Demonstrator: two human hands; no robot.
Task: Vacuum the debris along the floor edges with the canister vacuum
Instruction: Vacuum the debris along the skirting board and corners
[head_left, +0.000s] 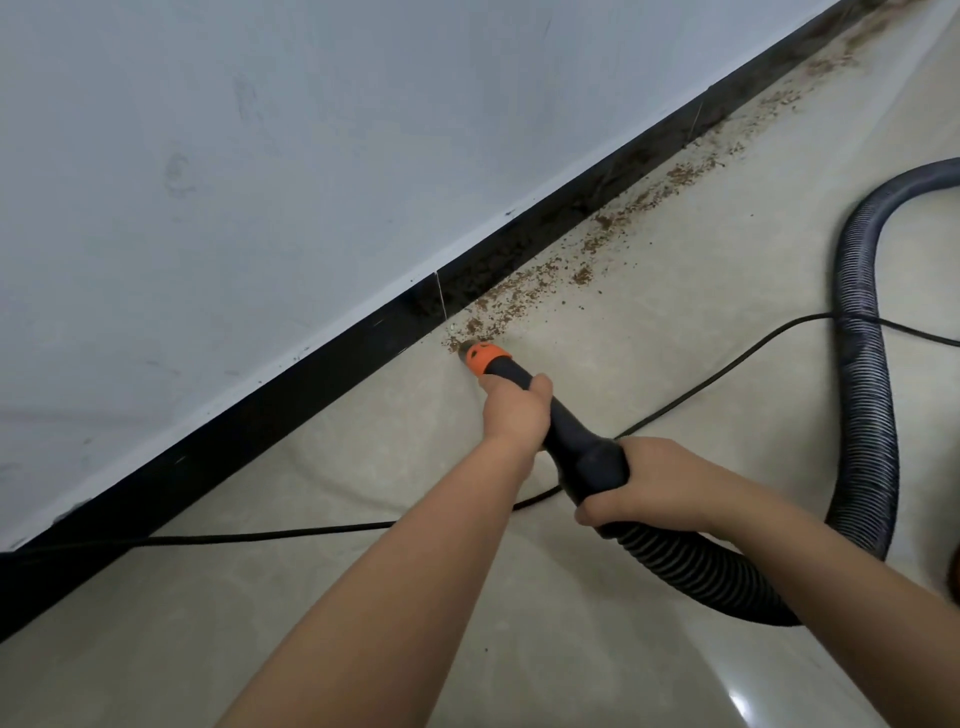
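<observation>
the black nozzle (524, 384) is grasped by the left hand (514, 410) just behind its orange tip (483, 357), and its thick rear end is grasped by the right hand (654, 483), where the ribbed hose (862, 415) joins. the tip is set against the near end of the brown debris (524, 291), which is strewn along the black skirting board (291, 384). a black cable (260, 532) is laid across the floor (675, 270) beside the skirting board.

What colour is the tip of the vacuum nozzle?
Orange; the vacuum nozzle tip on the black handle shows in the head view.
</observation>
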